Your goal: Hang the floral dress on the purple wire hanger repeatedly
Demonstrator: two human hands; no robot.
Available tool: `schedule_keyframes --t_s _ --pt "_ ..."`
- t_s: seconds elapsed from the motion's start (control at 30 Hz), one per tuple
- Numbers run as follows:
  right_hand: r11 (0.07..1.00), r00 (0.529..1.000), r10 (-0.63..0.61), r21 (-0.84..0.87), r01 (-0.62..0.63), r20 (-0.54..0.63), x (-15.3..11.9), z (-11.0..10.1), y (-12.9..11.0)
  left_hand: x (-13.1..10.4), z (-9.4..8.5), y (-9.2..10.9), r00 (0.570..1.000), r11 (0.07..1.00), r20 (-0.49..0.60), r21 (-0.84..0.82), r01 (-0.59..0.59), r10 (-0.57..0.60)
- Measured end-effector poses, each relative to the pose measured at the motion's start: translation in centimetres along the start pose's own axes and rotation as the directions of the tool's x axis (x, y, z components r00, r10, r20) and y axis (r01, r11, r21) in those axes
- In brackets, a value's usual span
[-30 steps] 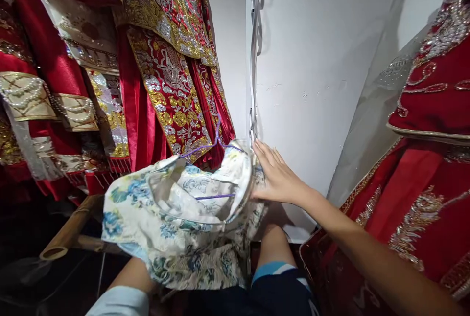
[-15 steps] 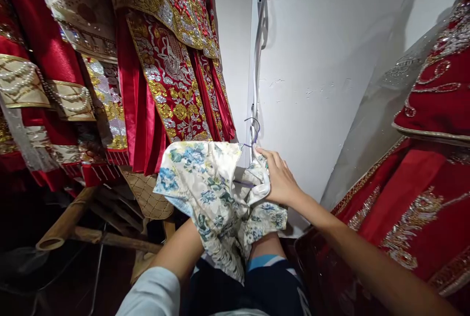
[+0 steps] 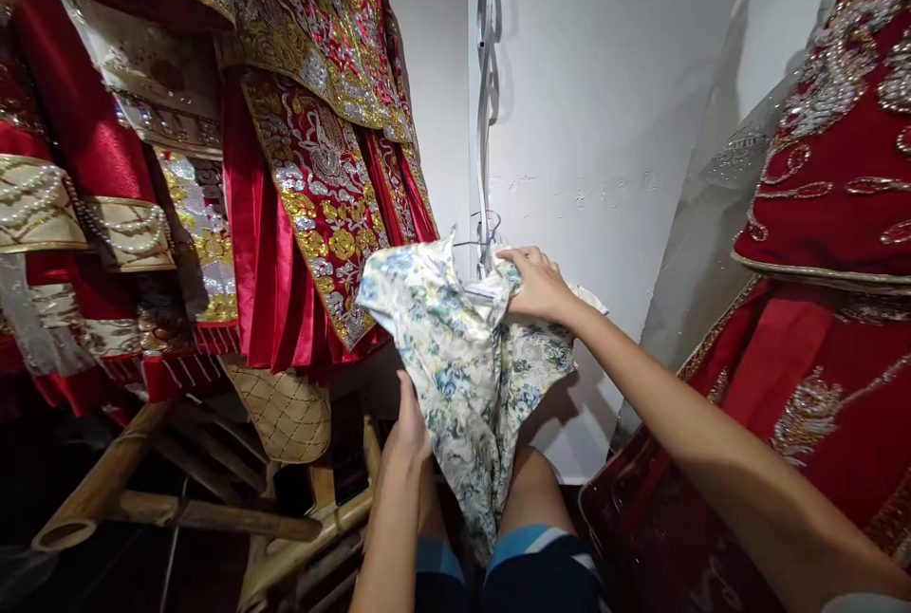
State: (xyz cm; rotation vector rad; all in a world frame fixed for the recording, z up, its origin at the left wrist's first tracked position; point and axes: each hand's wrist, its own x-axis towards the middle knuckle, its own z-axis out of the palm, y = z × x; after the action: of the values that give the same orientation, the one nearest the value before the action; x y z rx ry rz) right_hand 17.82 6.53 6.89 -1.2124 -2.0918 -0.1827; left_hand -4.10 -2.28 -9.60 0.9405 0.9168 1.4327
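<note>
A floral blouse (image 3: 455, 347), white with blue, green and yellow print, hangs in front of me on a thin dark-hooked hanger (image 3: 493, 226). My right hand (image 3: 537, 286) is closed on the cloth at the shoulder beside the neckline. My left hand (image 3: 411, 423) is at the blouse's lower left side, its thumb stretched upward along the edge. The other fingers of that hand are mostly hidden behind the cloth. Most of the hanger is covered by the blouse.
A white strap or chain (image 3: 484, 82) runs down the white wall (image 3: 590, 101) above the hanger. Embroidered red garments (image 3: 320, 148) hang at left, and beaded red ones (image 3: 832, 205) at right. A bamboo frame (image 3: 213, 518) stands low at left.
My left hand has come out from under the blouse to its left side. The blouse now hangs longer and straighter. My right hand stays at the shoulder, and the view has shifted slightly.
</note>
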Motion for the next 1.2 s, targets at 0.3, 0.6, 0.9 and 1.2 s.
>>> schedule_keyframes --t_s 0.3,0.6,0.9,1.2 --pt "0.783 0.981 -0.193 0.606 0.143 0.017 -9.2 3.1 -4.0 -3.1 1.6 -6.3 0.999 0.995 -0.033 -0.098 0.006 -0.009" --pt "0.336 0.863 0.479 0.875 -0.348 0.160 -19.2 12.6 -3.5 -4.5 2.9 -5.7 0.991 0.993 0.062 0.043 0.113 -0.115" --pt "0.481 0.810 0.579 0.843 -0.242 -0.098 -18.6 10.3 -4.2 -5.4 3.1 -3.3 0.984 0.976 0.173 0.218 0.009 -0.047" --pt "0.452 0.894 0.439 0.840 -0.300 0.083 -20.0 9.7 -3.6 -5.7 2.7 -3.0 0.966 0.942 0.254 0.331 -0.046 -0.042"
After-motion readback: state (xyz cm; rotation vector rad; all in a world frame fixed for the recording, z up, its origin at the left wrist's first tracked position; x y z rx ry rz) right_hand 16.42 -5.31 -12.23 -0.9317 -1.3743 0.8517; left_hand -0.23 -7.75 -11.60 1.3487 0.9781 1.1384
